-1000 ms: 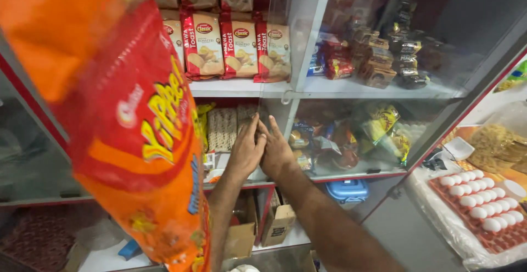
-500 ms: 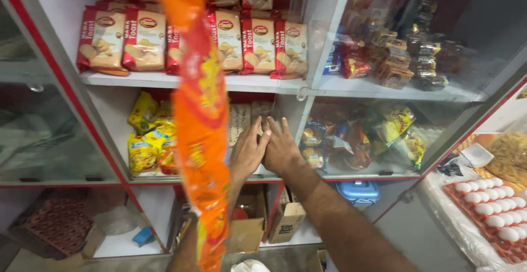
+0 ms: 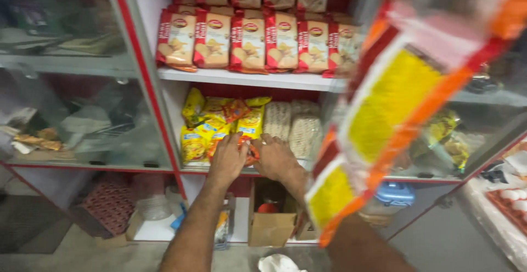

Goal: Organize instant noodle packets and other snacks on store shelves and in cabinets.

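On the upper shelf (image 3: 247, 78), six red-and-cream biscuit packets (image 3: 248, 44) are stood upright in a front row from the left end towards the right, with four more seen above and behind them. Beneath, on the middle shelf (image 3: 189, 169), a heap of yellow noodle packets (image 3: 200, 132) is piled at the left end; a firm count cannot be made, though roughly five are made out. The left hand (image 3: 226, 161) is laid flat on the heap near the shelf's front edge, its grip open, with nothing seen to be clasped. Just beside it, the right hand (image 3: 276, 158) is placed with curled fingers at a small orange packet (image 3: 252, 152); whether that packet is actually gripped cannot be told. Two pale netted noodle blocks (image 3: 291, 125) are stood behind the right hand. At the right, one hanging strip of orange-and-yellow snack bags (image 3: 384, 118) is seen blurred close to the camera. One cardboard box (image 3: 270, 222) is set on the bottom shelf below the hands.
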